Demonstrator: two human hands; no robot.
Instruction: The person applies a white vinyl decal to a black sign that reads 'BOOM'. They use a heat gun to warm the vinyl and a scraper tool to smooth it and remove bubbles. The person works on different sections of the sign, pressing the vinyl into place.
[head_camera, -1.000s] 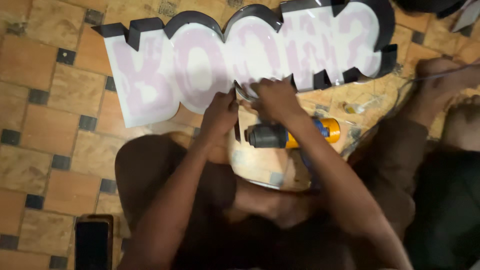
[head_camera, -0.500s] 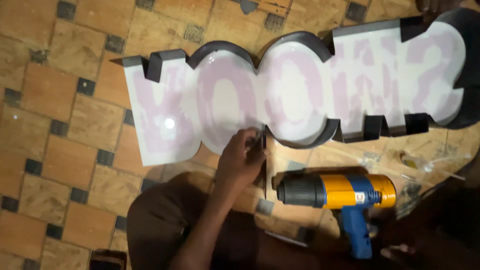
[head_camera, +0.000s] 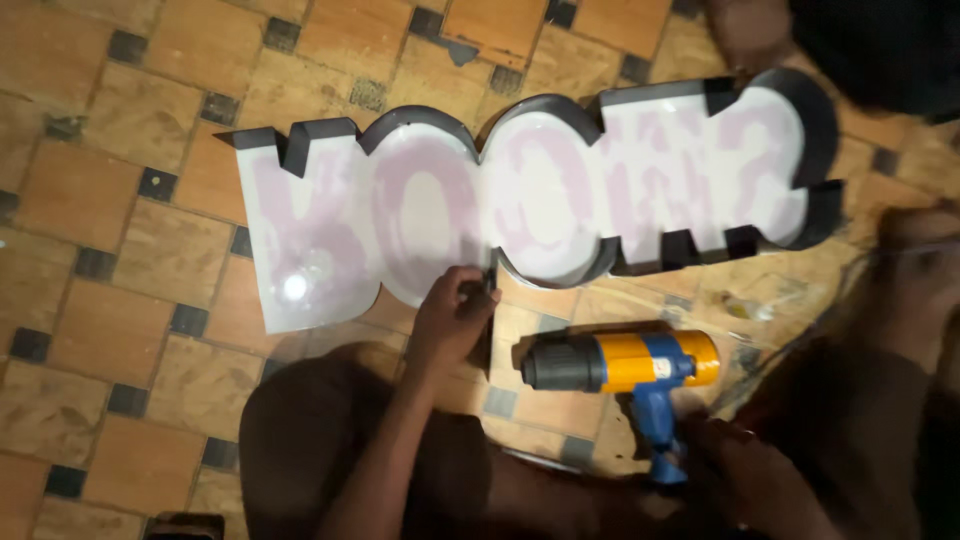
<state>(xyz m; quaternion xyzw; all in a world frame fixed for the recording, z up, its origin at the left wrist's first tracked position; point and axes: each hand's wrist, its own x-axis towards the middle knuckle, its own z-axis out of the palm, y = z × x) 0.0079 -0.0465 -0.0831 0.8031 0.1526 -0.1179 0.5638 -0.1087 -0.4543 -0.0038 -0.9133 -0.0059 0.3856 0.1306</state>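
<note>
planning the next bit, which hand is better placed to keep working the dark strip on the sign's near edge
Probably left: the left hand already pinches the dark strip at the sign. The right hand is low, by the heat gun handle.

**Hand and arm position**

Left hand (head_camera: 452, 322): forearm extends up from the lower centre of the view; wrist straight; fingers curled closed in a pinching grasp, knuckles facing the camera.

Right hand (head_camera: 745, 470): low at the lower right; blurred and dim; fingers loosely bent; grip state cannot be determined.
</note>
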